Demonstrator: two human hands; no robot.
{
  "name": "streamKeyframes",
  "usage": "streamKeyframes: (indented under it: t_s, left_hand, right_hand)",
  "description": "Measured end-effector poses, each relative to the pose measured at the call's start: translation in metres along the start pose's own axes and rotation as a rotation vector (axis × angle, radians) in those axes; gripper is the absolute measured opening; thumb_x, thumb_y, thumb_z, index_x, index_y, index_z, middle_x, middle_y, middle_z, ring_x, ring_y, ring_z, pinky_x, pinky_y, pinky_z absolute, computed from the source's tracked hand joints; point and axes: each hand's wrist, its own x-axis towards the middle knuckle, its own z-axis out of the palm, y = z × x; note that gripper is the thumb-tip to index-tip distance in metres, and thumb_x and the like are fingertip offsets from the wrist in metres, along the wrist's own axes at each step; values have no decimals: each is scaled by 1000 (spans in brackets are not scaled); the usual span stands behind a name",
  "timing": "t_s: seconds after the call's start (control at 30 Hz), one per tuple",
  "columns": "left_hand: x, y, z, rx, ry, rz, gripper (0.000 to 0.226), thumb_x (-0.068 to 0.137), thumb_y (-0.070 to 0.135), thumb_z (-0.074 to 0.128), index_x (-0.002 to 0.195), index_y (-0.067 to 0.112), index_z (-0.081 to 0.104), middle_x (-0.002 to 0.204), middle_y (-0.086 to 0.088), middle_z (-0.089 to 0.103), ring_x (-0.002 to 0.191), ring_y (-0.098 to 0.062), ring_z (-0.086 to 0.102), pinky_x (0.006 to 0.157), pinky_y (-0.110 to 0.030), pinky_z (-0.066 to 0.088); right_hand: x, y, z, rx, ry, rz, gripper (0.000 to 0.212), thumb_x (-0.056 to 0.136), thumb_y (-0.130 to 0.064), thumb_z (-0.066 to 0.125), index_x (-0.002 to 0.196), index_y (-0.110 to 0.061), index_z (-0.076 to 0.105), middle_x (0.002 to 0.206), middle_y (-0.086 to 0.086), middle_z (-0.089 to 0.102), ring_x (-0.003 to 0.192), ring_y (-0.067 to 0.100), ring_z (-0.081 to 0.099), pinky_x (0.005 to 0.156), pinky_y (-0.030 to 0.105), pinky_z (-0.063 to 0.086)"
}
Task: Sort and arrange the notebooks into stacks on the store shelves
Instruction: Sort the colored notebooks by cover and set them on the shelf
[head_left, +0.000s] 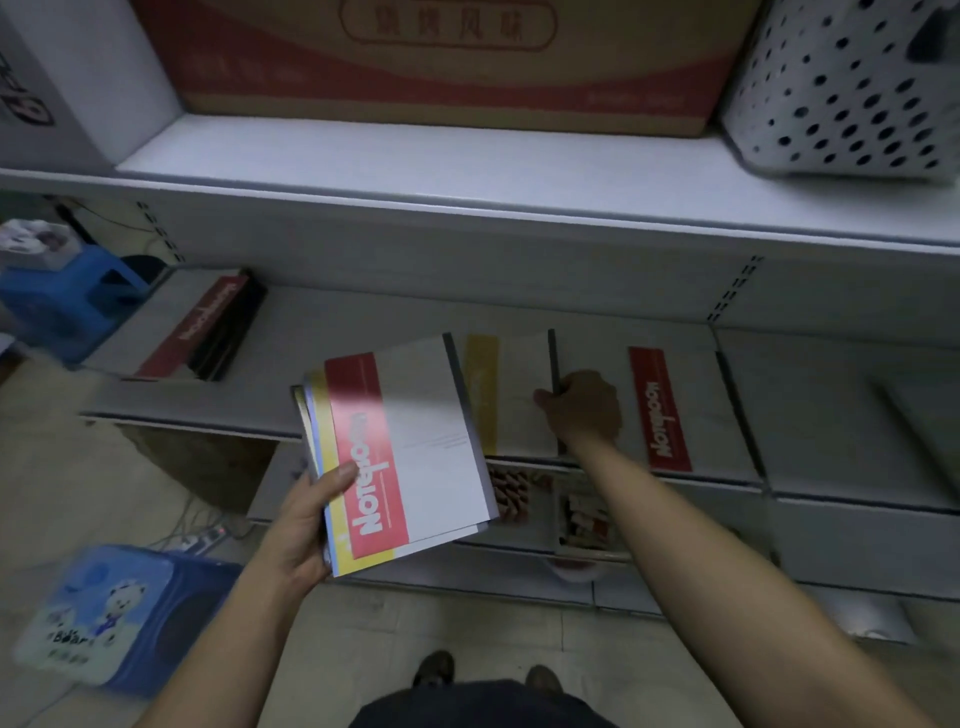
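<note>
Upper shelf (415, 171): we see a white board running across the whole view, carrying the two bulkiest things.
Cardboard box (441, 78): brown with a red band, it stands at the back middle of the upper shelf.
Perforated bin (841, 93): white with dark round holes, it sits tilted at the right end of that shelf.
Middle shelf (363, 317): grey, and this is where the shelved notebooks lie.
Bear-print box (114, 613): blue and blurred, low on the floor at our left.
Blue stool (67, 301): on the floor beyond the shelf's left end.
Held stack (415, 447): several notebooks fanned in front of the middle shelf's edge, a red-banded one on top (its "Notebook" lettering runs along the band), with yellow and blue edges showing below.
Dark stack (208, 327): notebooks piled at the shelf's left end, well apart from the others.
Red-banded notebook (691, 410): flat on the shelf, just right of the right hand.
Yellow-banded notebook (511, 395): flat on the shelf, partly behind the held stack.
Right hand (582, 410): it grips the yellow-banded notebook's dark spine edge, thumb on the cover, fingers curled over.
Left hand (306, 525): it pinches the held stack's lower left corner, thumb pressed on top; we cannot see the fingers underneath.
</note>
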Motion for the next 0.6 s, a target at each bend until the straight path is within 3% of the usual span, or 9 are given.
streamKeyframes:
  t_s: [0.13, 0.2, 0.27, 0.37, 0.43, 0.5, 0.6]
  left_hand:
    - [16, 7, 10, 59, -27, -75, 54, 81, 13, 66, 133, 2, 60, 110, -24, 73, 81, -35, 77, 67, -50, 64]
    - [24, 5, 21, 84, -49, -98, 55, 80, 13, 68, 132, -1, 60, 103, -23, 75, 79, -34, 77, 65, -48, 64]
    - [29, 1, 39, 114, -93, -128, 57, 80, 13, 68, 134, -3, 59, 100, -22, 76, 78, -34, 77, 65, -47, 64]
    - [35, -10, 74, 178, -155, -162, 61, 78, 7, 78, 135, -3, 57, 98, -22, 76, 78, -34, 77, 63, -46, 63]
    - [37, -20, 98, 187, -191, -176, 69, 77, 9, 82, 139, -3, 54, 106, -26, 74, 83, -36, 77, 66, -47, 63]
    - [37, -30, 117, 186, -213, -181, 79, 72, 15, 89, 140, -3, 54, 115, -29, 72, 89, -38, 77, 70, -49, 63]
    - [36, -42, 135, 220, -223, -202, 87, 62, 20, 91, 138, -3, 56, 114, -30, 72, 88, -38, 77, 70, -49, 62]
  right_hand:
    - [-16, -2, -2, 111, 77, 11, 44, 88, -48, 70, 118, -17, 63, 115, 4, 62, 101, 24, 64, 73, 26, 44]
    - [-34, -1, -13, 334, 112, -67, 29, 95, -46, 62, 110, -22, 62, 101, -5, 63, 97, 18, 65, 68, 20, 42]
    - [-59, 1, -32, 525, 1, -160, 23, 95, -46, 62, 103, -24, 63, 93, -12, 66, 94, 12, 66, 68, 16, 46]
    - [-85, 26, -48, 480, -122, -283, 22, 89, -34, 73, 104, -24, 61, 91, -13, 68, 83, -4, 64, 70, 14, 50]
    - [-83, 50, -59, 476, -52, -211, 22, 90, -23, 72, 109, -20, 62, 93, -7, 69, 85, 0, 65, 75, 20, 52]
    - [-68, 75, -76, 592, -33, -77, 33, 92, -22, 70, 122, -11, 62, 107, 1, 72, 97, 15, 69, 85, 31, 56]
    - [-32, 118, -112, 676, 28, 71, 32, 92, -21, 71, 122, -10, 64, 113, 7, 71, 95, 22, 70, 72, 29, 56]
